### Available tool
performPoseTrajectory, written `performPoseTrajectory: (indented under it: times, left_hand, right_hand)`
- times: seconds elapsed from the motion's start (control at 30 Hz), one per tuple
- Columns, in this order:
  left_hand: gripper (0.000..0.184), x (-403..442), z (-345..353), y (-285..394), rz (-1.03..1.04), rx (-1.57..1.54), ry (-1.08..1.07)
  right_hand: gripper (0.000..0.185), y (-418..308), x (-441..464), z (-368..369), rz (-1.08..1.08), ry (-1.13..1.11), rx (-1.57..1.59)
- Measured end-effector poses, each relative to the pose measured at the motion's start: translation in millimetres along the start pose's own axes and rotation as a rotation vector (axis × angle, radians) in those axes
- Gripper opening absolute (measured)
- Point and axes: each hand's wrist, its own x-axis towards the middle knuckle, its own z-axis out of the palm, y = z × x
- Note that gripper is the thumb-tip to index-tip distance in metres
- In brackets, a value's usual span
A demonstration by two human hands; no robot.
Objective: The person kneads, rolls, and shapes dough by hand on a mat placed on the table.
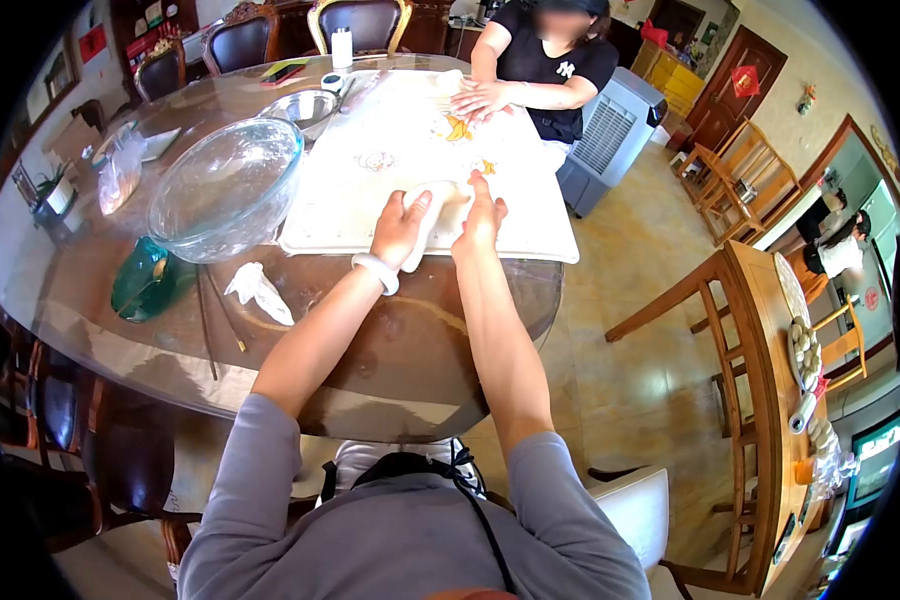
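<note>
A long pale piece of dough [432, 218] lies on the white board [340, 215] in front of me. My left hand [398, 230], with a white bangle at its wrist, is closed around the dough's left side, thumb on top. Just to the right, my right hand [481, 215] is held edge-down with its fingers stretched forward, close against the dough's right end; whether it touches is hard to see in the glare. Orange bits [487, 167] lie on the board beyond my right fingertips.
A large glass bowl [225, 190] stands left of the board, with a metal bowl [307, 108] behind it. A green dish [140, 280], chopsticks [207, 325] and a crumpled tissue [259, 292] lie nearer me. Opposite, another person's hands [482, 97] press on the board.
</note>
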Motion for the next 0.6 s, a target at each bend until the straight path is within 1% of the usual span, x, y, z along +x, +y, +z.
performPoseTrajectory:
  times: [0.03, 0.1, 0.13, 0.17, 0.23, 0.27, 0.33, 0.37, 0.43, 0.57, 0.6]
  left_hand:
    - [0.042, -2, 0, 7, 0.004, 0.022, -0.059]
    - [0.043, -8, 1, 20, 0.009, 0.061, -0.175]
    - [0.044, -14, 2, 25, 0.139, 0.048, -0.248]
    - [0.042, -17, -2, 32, 0.102, 0.175, -0.344]
    - [0.036, -21, -7, 49, -0.105, 0.298, -0.51]
    - [0.034, -20, -9, 47, -0.144, 0.21, -0.605]
    - [0.03, -17, -13, 45, -0.224, 0.026, -0.789]
    - [0.028, -18, -13, 44, -0.224, 0.044, -0.787]
    - [0.025, -21, -12, 46, -0.217, 0.081, -0.784]
    - [0.028, -21, -10, 50, -0.167, 0.078, -0.834]
    - [0.036, -22, -10, 55, -0.17, 0.072, -0.85]
  right_hand:
    - [0.092, 0, 1, 0, 0.025, -0.021, 0.025]
    - [0.058, -2, 0, -3, 0.154, -0.302, 0.277]
    - [0.043, -3, -1, -4, 0.218, -0.445, 0.401]
    - [0.037, 0, 5, -8, 0.191, -0.455, 0.415]
    - [0.026, 3, 15, -15, 0.139, -0.476, 0.444]
    - [0.022, 6, 21, -17, 0.177, -0.461, 0.508]
    - [0.029, -3, 11, -16, 0.065, -0.471, 0.477]
    - [0.032, -6, 8, -16, 0.006, -0.478, 0.459]
    - [0.032, -10, 7, -18, -0.009, -0.507, 0.479]
    - [0.033, -19, -1, -22, 0.042, -0.563, 0.546]
    - [0.032, -19, -1, -23, 0.049, -0.603, 0.571]
